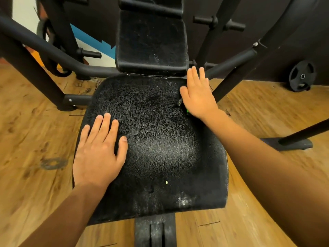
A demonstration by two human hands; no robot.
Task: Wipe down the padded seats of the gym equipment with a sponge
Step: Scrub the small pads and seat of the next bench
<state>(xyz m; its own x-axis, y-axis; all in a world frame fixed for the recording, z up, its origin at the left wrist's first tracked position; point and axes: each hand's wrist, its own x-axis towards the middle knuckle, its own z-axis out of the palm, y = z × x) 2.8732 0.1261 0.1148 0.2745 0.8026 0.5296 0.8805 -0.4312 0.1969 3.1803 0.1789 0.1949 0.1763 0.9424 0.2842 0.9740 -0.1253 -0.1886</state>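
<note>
Apparently right hand (197,93) presses sponge (187,111) onto seat (160,148).

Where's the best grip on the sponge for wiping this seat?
Only a green sliver of the sponge shows, under the right hand, which lies flat on it at the seat's right rear edge. It lies flat, so probably take it from above: thumb on the inner edge, fingers curled over the outer edge. Its full shape is hidden.

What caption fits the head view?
Left hand flat on the black seat, right hand pressing a mostly hidden green sponge at its far right edge.
</note>
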